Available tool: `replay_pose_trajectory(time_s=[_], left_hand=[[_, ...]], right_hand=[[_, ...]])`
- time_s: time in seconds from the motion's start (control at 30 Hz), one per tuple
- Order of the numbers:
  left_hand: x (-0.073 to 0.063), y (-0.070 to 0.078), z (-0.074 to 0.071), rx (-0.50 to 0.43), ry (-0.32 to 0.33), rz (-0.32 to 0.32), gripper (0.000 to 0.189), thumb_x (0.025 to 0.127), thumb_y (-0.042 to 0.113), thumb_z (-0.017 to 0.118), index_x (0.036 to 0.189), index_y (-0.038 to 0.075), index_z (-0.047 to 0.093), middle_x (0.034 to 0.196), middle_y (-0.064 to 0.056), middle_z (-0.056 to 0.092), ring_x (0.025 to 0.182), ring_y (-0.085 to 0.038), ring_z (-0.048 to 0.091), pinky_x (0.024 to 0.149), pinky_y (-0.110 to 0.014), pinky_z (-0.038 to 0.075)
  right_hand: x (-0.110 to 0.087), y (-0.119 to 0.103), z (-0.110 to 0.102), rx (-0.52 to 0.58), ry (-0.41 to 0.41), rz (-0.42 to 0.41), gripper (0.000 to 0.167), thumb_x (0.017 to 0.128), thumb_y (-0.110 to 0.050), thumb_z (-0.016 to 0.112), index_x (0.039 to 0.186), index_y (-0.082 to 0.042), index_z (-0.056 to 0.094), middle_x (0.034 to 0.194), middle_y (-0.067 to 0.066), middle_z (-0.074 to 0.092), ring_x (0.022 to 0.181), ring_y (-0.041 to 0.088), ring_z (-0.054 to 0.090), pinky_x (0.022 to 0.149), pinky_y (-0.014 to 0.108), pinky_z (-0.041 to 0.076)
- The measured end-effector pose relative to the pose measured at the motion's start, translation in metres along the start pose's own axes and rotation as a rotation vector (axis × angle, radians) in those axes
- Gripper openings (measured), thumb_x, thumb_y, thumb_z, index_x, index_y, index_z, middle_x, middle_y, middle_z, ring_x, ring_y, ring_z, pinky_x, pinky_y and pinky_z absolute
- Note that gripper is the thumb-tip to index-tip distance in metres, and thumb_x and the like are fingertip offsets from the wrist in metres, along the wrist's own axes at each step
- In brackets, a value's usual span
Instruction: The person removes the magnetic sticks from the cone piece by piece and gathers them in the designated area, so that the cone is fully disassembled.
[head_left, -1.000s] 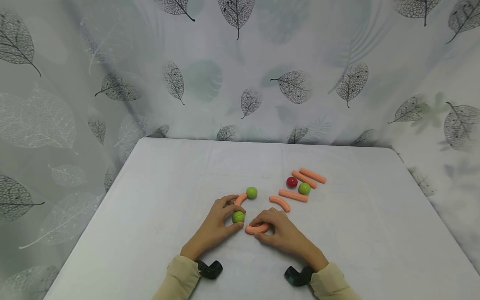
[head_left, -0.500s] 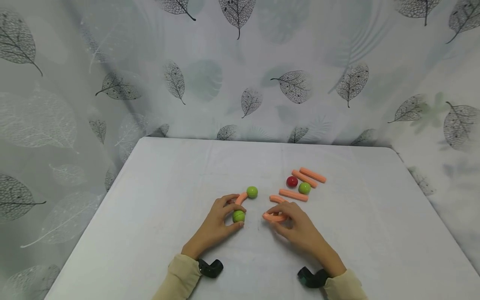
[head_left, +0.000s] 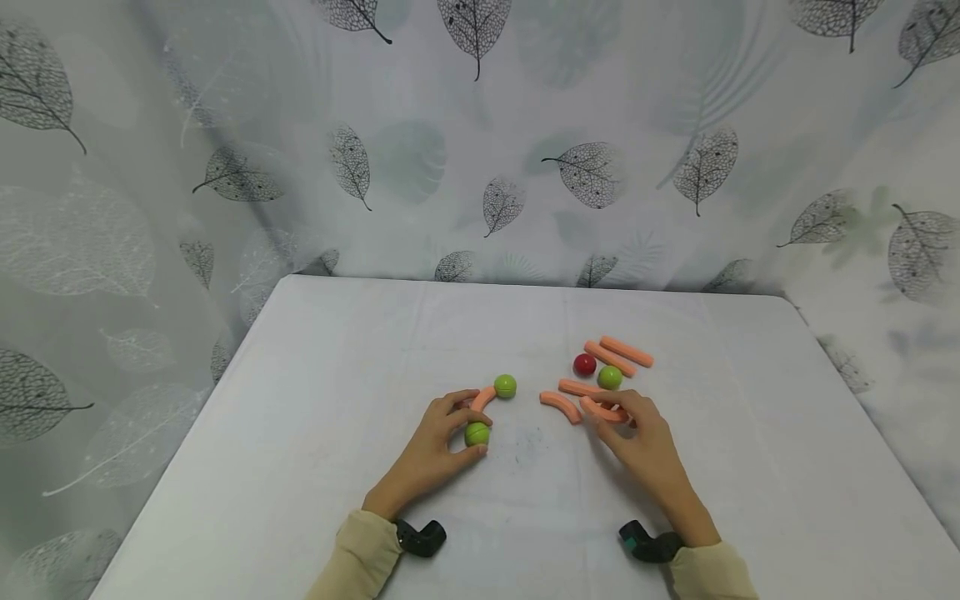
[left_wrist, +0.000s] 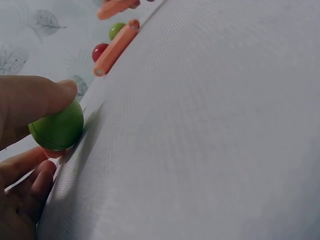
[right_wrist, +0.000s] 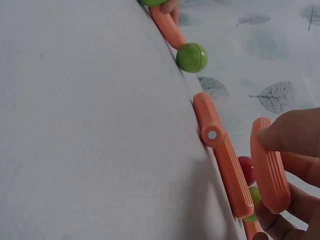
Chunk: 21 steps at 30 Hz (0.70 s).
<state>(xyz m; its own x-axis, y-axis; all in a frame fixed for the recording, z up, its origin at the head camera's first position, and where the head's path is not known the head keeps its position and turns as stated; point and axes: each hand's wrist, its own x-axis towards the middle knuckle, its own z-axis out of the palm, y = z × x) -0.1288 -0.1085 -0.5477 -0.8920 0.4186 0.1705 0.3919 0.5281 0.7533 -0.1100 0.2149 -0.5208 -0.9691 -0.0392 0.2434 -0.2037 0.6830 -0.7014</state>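
Observation:
My left hand (head_left: 433, 446) pinches a green ball (head_left: 477, 434) between thumb and fingers at the table's middle. From it a curved orange stick (head_left: 483, 398), partly behind the fingers, runs to a second green ball (head_left: 506, 386). In the left wrist view the thumb lies across the held green ball (left_wrist: 59, 127). My right hand (head_left: 647, 442) holds another curved orange stick (right_wrist: 270, 167) by thumb and fingertips, raised over the table. Beside and behind it lie a loose curved stick (head_left: 559, 406) and a straight orange stick (head_left: 576, 387), partly covered by the right fingers.
Farther back on the right lie a red ball (head_left: 584, 365), a green ball (head_left: 610, 377) and two straight orange sticks (head_left: 627, 351), (head_left: 610, 358) close together. A white cloth covers the table (head_left: 375, 333). A leaf-patterned curtain (head_left: 480, 142) hangs behind it.
My right hand has moved right and away from me, carrying the curved orange stick from near the held green ball toward the loose pieces. The left hand stays in place.

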Motion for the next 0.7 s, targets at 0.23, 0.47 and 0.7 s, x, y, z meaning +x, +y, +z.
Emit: replay_pose_trajectory(time_s=[0.23, 0.47, 0.7], left_hand=[[-0.001, 0.0, -0.001, -0.016, 0.01, 0.017, 0.028, 0.088, 0.016, 0.082, 0.115, 0.021, 0.074, 0.156, -0.006, 0.052, 0.131, -0.025, 0.05, 0.108, -0.048, 0.043], [-0.001, -0.002, -0.002, -0.028, -0.013, 0.008, 0.028, 0.089, 0.015, 0.079, 0.116, 0.022, 0.074, 0.158, -0.002, 0.051, 0.137, -0.025, 0.047, 0.112, -0.049, 0.042], [-0.002, -0.003, -0.002, -0.027, -0.015, 0.023, 0.027, 0.09, 0.011, 0.074, 0.115, 0.02, 0.075, 0.159, -0.002, 0.052, 0.14, -0.027, 0.047, 0.113, -0.051, 0.041]], right_hand=[[0.003, 0.009, 0.001, -0.035, -0.024, 0.089, 0.034, 0.097, -0.026, 0.076, 0.126, -0.01, 0.071, 0.119, 0.01, 0.07, 0.11, 0.026, 0.06, 0.092, 0.044, 0.047], [0.004, 0.013, 0.001, -0.051, 0.0, 0.016, 0.028, 0.094, -0.018, 0.079, 0.119, -0.007, 0.076, 0.107, 0.008, 0.076, 0.1, 0.023, 0.063, 0.085, 0.034, 0.048], [0.003, 0.011, 0.002, -0.131, -0.003, 0.059, 0.028, 0.088, -0.006, 0.081, 0.115, -0.003, 0.076, 0.101, 0.01, 0.074, 0.092, 0.025, 0.054, 0.079, 0.036, 0.039]])
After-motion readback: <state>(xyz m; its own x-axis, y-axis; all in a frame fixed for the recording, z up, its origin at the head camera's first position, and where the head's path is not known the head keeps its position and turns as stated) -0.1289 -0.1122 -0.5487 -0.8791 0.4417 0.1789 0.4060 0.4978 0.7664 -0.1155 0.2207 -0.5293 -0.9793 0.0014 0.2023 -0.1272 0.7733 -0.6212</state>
